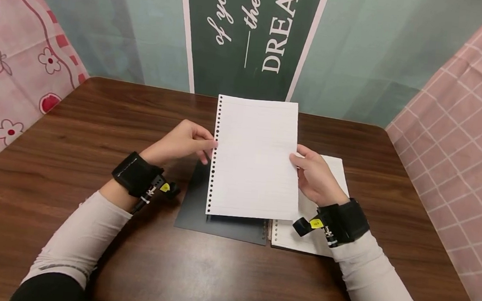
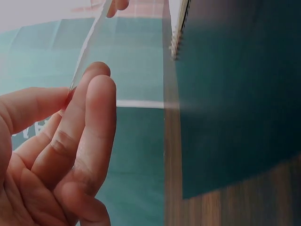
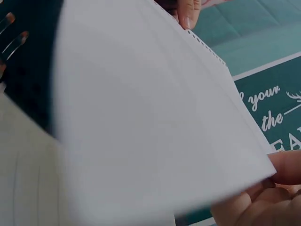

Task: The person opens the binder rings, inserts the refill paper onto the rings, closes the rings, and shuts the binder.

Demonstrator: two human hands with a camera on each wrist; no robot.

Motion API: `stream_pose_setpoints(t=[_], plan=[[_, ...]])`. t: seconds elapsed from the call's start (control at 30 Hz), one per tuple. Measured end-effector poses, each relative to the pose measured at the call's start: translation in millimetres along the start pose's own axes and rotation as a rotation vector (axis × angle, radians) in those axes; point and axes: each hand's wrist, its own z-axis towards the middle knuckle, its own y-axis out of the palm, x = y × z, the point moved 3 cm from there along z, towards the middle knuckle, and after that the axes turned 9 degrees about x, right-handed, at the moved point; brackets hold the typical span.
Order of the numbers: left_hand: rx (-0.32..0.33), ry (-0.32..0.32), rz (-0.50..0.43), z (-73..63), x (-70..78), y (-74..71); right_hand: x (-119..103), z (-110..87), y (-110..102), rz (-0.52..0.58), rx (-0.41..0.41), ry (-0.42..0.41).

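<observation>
Both hands hold up a white loose-leaf sheet (image 1: 255, 161) with a row of punched holes down its left edge. My left hand (image 1: 186, 141) pinches that holed edge between thumb and fingers. On the opposite edge, my right hand (image 1: 318, 176) grips the paper, thumb in front and fingers behind. Below the sheet lies an opened ring binder: its dark cover (image 1: 221, 227) spreads to the left, and a stack of white pages (image 1: 302, 242) lies on the right, partly under my right hand. Metal rings (image 3: 14, 44) show in the right wrist view; the sheet hides much of the binder.
The binder lies on a dark wood table (image 1: 137, 256). Behind the table hangs a green cloth (image 1: 251, 36) with white lettering. Pink patterned cloths stand at the left (image 1: 12, 63) and right (image 1: 474, 142) sides. Each wrist wears a black strap with a small camera.
</observation>
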Motion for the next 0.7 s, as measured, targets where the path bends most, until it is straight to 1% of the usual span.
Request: stream_pose_setpoints(t=[0.13,0.2,0.4,0.57,0.7], plan=[[-0.016,0.011,0.009,3.8,4.5,8.2,-0.4,-6.2,-7.8,-0.009,0.001,-0.008],[-0.031,0.018,-0.004,6.5,6.0,13.3,-1.5,-9.7,-12.8,-0.002,0.012,-0.01],[-0.059,0.022,-0.044,13.3,11.2,28.6,-3.9,-17.3,-29.8,0.06,0.027,-0.016],[-0.071,0.032,-0.055,17.6,16.1,36.9,-4.1,-20.2,-38.4,0.065,0.034,-0.033],[-0.072,0.027,-0.056,20.5,19.7,42.7,-4.7,-23.1,-44.6,0.102,0.031,-0.029]])
